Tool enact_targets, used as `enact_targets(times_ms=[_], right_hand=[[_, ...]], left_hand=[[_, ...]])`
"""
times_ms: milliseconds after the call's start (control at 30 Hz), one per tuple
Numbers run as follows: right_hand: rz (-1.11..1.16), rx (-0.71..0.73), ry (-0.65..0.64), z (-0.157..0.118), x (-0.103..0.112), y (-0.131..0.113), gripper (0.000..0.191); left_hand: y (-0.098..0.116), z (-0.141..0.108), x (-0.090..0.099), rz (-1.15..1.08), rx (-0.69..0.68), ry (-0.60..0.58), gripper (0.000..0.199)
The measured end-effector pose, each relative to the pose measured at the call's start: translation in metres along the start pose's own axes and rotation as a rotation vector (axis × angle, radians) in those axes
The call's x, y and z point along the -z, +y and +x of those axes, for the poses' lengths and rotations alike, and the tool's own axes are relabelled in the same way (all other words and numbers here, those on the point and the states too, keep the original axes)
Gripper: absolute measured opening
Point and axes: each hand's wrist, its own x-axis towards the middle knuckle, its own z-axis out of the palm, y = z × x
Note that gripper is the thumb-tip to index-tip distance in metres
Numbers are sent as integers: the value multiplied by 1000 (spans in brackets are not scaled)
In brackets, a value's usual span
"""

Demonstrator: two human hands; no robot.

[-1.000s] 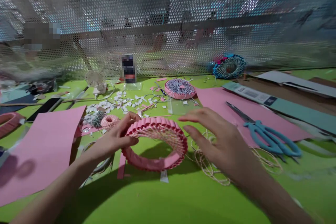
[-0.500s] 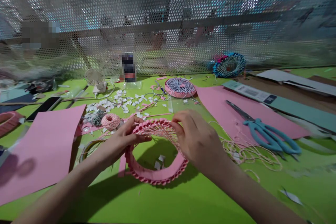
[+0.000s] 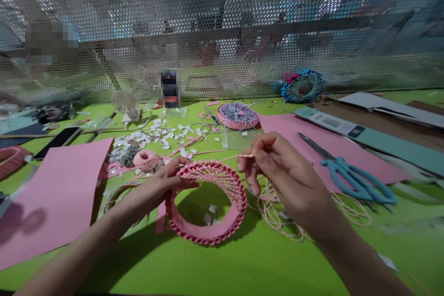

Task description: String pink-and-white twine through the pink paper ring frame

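The ring (image 3: 209, 231) looks light, probably rolled paper: firm enough to stay round under a gentle grip, yet easily dented, with small tubes along its edge that would crush if squeezed hard. It seems matte rather than slippery, and the thick band looks the safest place to hold, since fingers on the threads strung across its upper part could pull them slack. The left hand (image 3: 163, 184) is at the ring's upper left, pinching the edge narrowly, thumb on the inner side. The right hand (image 3: 289, 185) is off the ring's upper right, apart from it, fingertips closed on a thin, soft cord (image 3: 233, 157) that runs to the ring's top edge. So the ring is between the hands, tilted above the table (image 3: 215, 273); whether its near edge touches down, I cannot tell.
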Motion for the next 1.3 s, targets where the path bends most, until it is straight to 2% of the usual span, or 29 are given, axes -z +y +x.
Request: enact_targets(times_ms=[167, 333, 400, 500, 600, 700, 800, 867, 1033, 1067, 1133, 1233, 1300], right_hand=[[-47, 6, -31, -11, 10, -7, 12], [39, -107, -48, -9, 18, -2, 12], [-63, -156, -40, -7, 19, 2, 13], [-352, -225, -68, -5, 17, 5, 22], [-606, -176, -86, -5, 11, 4, 31], [-755, -80, -57, -6, 4, 2, 38], [-841, -43, -43, -8, 0, 3, 37], [-866, -43, -56, -9, -1, 4, 31], [-802, 19, -136, -10, 0, 8, 28], [-785, 35, -144, -10, 0, 9, 29], [-764, 59, -151, -9, 0, 12, 31], [-752, 82, -161, -8, 1, 16, 32], [-761, 86, -155, -8, 2, 18, 32]], left_hand=[[0, 2, 3, -3, 35, 75, 35], [4, 2, 0, -18, -30, 24, 32], [5, 0, -2, 49, -50, 34, 27], [7, -6, -6, 208, -104, 53, 22], [8, -12, -11, 368, -214, 43, 24], [10, -20, -18, 442, -318, 2, 25], [12, -26, -25, 447, -343, -42, 24], [13, -27, -27, 387, -318, -93, 24], [7, -15, -16, 130, -297, -321, 34], [5, -12, -14, 103, -304, -316, 32], [3, -5, -12, 158, -275, -220, 31], [3, 1, -12, 478, -254, -56, 27], [6, 3, -9, 712, -359, 64, 20]])
